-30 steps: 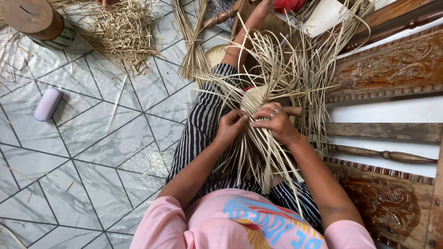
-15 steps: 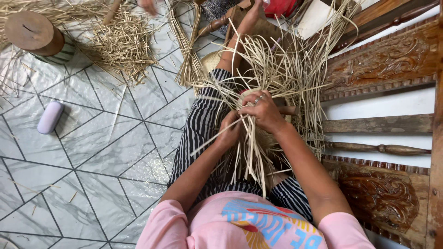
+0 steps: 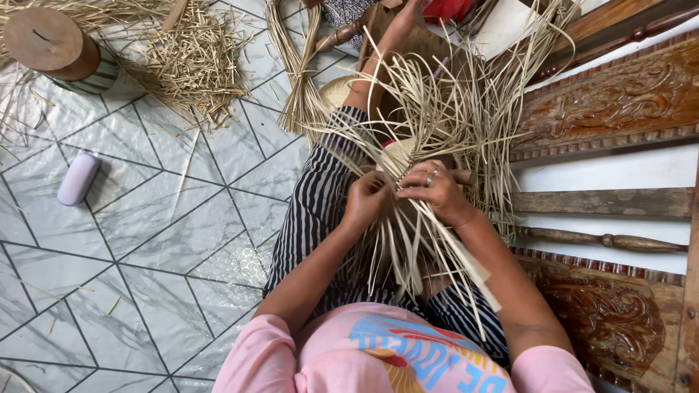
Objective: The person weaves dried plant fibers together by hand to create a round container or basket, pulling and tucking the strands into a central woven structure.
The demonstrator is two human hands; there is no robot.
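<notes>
A person sits on a tiled floor [image 3: 145,240], weaving pale straw strands [image 3: 437,109] on the lap of striped trousers [image 3: 313,211]. The woven centre [image 3: 397,154] lies just beyond the fingertips. The left hand [image 3: 366,201] curls closed, pinching strands; the right hand [image 3: 435,191] (a ring on one finger) bends at the wrist, fingers closed on strands beside it. Both forearms angle inward. A straw pile [image 3: 193,65] and a lilac case [image 3: 78,179] lie on the floor nearby
</notes>
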